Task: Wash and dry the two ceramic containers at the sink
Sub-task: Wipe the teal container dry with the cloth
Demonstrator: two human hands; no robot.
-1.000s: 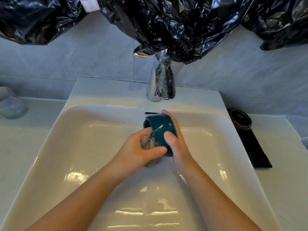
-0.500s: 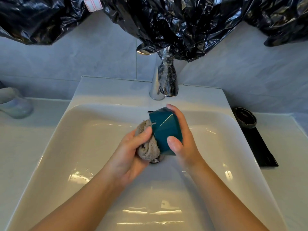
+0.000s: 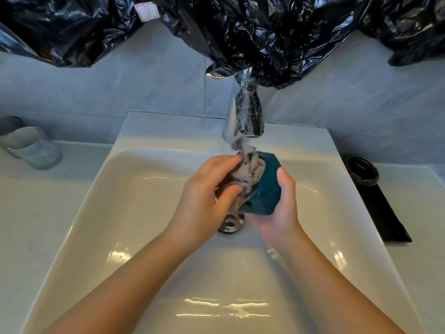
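Note:
A teal faceted ceramic container (image 3: 266, 189) lies on its side over the white sink basin (image 3: 144, 189), just below the chrome tap (image 3: 248, 116). My right hand (image 3: 284, 208) cups it from beneath, thumb on its upper side. My left hand (image 3: 207, 198) grips a grey-beige cloth (image 3: 248, 174) and presses it against the container's left end. A second, dark ceramic container (image 3: 361, 171) stands on a black mat (image 3: 382, 215) on the counter to the right.
The chrome drain (image 3: 231, 224) shows under the hands. A pale glass cup (image 3: 31, 148) stands on the counter at the left. Black plastic sheeting (image 3: 240, 32) hangs over the tiled wall behind the tap.
Both hands rose toward the tap with the container. The container turned and the cloth bunched higher against its left end. The drain has come into sight below.

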